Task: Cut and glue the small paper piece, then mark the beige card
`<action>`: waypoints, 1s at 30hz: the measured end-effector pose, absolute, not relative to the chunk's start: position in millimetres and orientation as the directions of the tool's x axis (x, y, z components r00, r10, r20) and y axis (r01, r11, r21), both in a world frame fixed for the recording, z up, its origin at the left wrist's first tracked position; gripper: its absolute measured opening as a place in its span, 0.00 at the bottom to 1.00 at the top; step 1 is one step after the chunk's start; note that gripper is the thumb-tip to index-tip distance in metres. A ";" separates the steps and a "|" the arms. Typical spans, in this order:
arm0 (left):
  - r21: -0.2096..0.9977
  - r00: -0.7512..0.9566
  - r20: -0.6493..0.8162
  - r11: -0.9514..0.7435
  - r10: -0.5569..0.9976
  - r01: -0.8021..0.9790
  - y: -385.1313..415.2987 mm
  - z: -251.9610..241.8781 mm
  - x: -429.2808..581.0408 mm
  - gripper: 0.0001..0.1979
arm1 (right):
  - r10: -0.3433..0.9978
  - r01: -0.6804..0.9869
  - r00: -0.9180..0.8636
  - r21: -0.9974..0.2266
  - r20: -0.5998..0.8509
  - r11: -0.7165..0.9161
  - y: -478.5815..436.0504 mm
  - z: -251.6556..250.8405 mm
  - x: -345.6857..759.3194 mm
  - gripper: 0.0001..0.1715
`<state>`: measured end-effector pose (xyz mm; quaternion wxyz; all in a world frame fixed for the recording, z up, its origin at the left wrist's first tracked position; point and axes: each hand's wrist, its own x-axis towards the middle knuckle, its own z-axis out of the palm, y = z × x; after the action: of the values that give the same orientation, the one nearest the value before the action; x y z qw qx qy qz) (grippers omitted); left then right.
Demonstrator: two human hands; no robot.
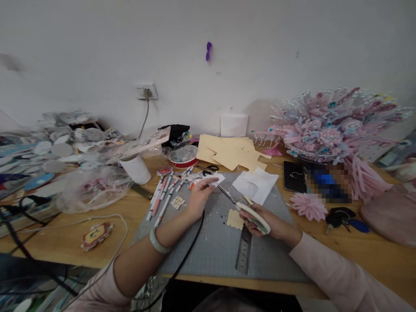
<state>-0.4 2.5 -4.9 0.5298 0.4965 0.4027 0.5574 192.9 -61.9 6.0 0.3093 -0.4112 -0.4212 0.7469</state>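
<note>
My left hand (199, 196) pinches a small white paper piece (216, 179) above the grey cutting mat (208, 247). My right hand (264, 222) is closed around the pale handles of scissors (239, 204), whose blades point up-left toward the paper. A tan scalloped cutout (234, 219) lies on the mat just left of my right hand. A metal ruler (244, 251) lies on the mat below the right hand.
Several pens (162, 195) lie at the mat's left edge near a white cup (138, 168). Tan paper sheets (229, 152) and white paper (255, 183) sit behind. A pink beaded headpiece (328, 125), pink flower (308, 206) and keys (343, 217) are at right. Cables (65, 225) and clutter fill the left.
</note>
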 end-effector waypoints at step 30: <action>0.975 0.052 0.117 -0.105 0.992 -0.195 2.0 -4.5 -0.4 0.14 | 0.788 -0.098 -0.501 -0.881 -0.358 -0.462 -64.6 6.0 198.5 0.24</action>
<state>-0.4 2.0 -4.5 0.5327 0.4920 0.4046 0.5572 198.5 -64.6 6.0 0.2940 -0.4037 -0.4270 0.7538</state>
